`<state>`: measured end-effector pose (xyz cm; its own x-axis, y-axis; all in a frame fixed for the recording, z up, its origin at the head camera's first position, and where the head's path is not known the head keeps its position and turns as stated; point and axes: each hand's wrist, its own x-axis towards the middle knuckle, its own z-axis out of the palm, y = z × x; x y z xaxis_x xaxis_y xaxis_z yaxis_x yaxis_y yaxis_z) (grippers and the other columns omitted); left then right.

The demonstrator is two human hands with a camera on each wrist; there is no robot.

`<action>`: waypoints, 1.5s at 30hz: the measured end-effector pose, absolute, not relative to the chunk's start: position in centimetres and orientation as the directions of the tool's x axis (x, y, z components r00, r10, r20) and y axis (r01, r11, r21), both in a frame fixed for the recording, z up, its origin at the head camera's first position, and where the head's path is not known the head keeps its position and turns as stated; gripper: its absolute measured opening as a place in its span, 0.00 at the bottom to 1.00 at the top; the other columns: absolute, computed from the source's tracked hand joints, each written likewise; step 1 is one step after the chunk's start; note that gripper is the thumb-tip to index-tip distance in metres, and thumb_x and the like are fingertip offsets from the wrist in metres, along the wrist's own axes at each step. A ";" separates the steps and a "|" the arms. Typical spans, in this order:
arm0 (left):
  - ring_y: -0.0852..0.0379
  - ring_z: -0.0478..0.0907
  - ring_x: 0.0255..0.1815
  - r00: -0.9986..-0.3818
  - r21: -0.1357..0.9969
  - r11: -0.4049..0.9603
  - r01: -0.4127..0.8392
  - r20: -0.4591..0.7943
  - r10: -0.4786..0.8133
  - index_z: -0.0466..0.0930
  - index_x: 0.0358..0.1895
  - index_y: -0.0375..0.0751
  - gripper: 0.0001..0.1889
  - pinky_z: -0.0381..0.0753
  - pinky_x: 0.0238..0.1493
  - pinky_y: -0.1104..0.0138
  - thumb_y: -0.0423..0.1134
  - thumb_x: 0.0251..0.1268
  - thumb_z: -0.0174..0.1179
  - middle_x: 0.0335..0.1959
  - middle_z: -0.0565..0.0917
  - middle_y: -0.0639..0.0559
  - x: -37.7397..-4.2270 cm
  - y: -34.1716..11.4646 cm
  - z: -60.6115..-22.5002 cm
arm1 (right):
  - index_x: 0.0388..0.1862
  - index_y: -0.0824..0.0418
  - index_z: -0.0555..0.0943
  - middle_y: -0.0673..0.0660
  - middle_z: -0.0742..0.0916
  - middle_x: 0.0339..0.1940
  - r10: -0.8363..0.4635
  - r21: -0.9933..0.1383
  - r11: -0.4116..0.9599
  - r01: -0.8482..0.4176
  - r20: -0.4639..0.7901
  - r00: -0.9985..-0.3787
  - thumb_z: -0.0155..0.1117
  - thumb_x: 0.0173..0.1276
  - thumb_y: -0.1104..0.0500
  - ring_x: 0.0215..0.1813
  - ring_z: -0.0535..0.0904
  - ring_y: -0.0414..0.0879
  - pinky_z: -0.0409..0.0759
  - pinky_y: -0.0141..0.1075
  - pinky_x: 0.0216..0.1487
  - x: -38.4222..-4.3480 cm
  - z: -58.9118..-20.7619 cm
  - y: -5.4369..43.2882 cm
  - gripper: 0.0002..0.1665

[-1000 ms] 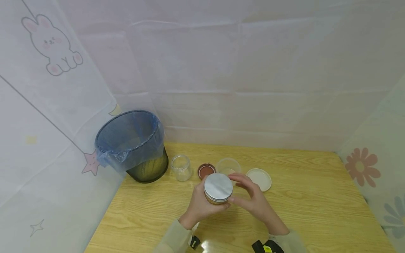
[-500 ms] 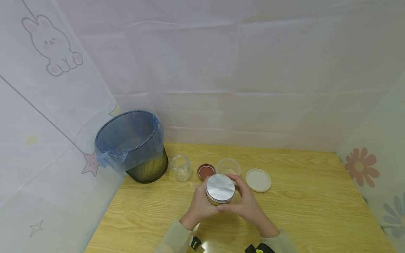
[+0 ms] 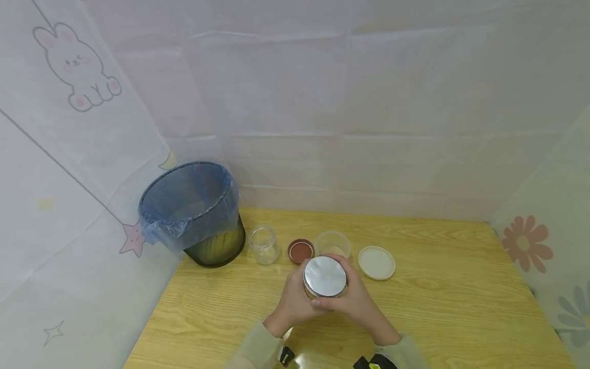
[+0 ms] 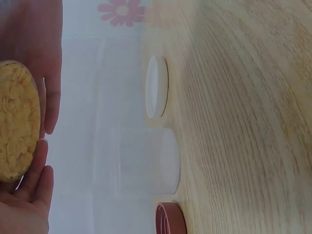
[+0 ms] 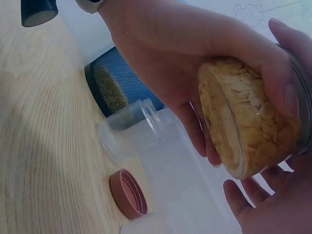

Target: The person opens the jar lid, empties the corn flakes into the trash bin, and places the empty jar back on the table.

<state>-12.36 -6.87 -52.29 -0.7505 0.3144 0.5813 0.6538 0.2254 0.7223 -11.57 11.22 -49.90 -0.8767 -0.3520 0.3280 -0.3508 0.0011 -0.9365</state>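
Note:
Both hands hold a clear jar (image 5: 243, 117) of yellow flakes above the table. Its flat silver top (image 3: 324, 277) faces up in the head view. The left hand (image 3: 296, 297) wraps the jar's left side, its thumb across the near wall. From the right, the right hand (image 3: 356, 300) curls its fingers round the far side, and its thumb overlaps the left thumb in front. In the left wrist view the round base, packed with flakes (image 4: 17, 122), shows between the hands. The right wrist view shows the jar tilted.
Behind the hands on the wooden table (image 3: 451, 297) stand an open clear jar (image 3: 264, 246), a reddish-brown lid (image 3: 301, 251), a translucent tub (image 3: 333, 241) and a white lid (image 3: 377, 263). A mesh bin (image 3: 216, 248) with a blue liner (image 3: 189, 205) stands at the back left.
The right hand has moved left and closed round the jar, its thumb now overlapping the left thumb. The jar has shifted slightly right and nearer. The things on the table have not moved.

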 end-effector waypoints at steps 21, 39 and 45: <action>0.51 0.82 0.52 -0.802 0.805 0.131 0.579 0.534 0.267 0.73 0.63 0.34 0.39 0.83 0.52 0.55 0.28 0.42 0.80 0.54 0.83 0.49 -10.9 -7.1 -48.2 | 0.70 0.64 0.73 0.63 0.76 0.69 -0.400 -0.874 -0.025 -0.486 0.454 -0.796 0.72 0.62 0.73 0.71 0.67 0.48 0.74 0.45 0.62 -12.3 -49.6 14.4 0.36; 0.52 0.82 0.52 -0.729 0.717 0.174 0.675 0.611 0.309 0.72 0.63 0.41 0.40 0.83 0.51 0.57 0.31 0.40 0.80 0.53 0.83 0.49 -12.1 -6.4 -51.9 | 0.74 0.62 0.69 0.61 0.76 0.67 -0.408 -0.932 -0.129 -0.339 0.362 -0.838 0.83 0.50 0.68 0.63 0.74 0.52 0.75 0.41 0.60 -12.1 -49.9 11.6 0.52; 0.54 0.82 0.50 -0.751 0.725 0.213 0.655 0.592 0.294 0.73 0.63 0.43 0.41 0.83 0.50 0.58 0.35 0.40 0.81 0.53 0.83 0.50 -12.2 -6.4 -52.2 | 0.75 0.60 0.66 0.61 0.75 0.68 -0.395 -0.940 -0.098 -0.328 0.339 -0.854 0.82 0.51 0.67 0.63 0.73 0.52 0.74 0.44 0.60 -11.9 -49.9 11.7 0.53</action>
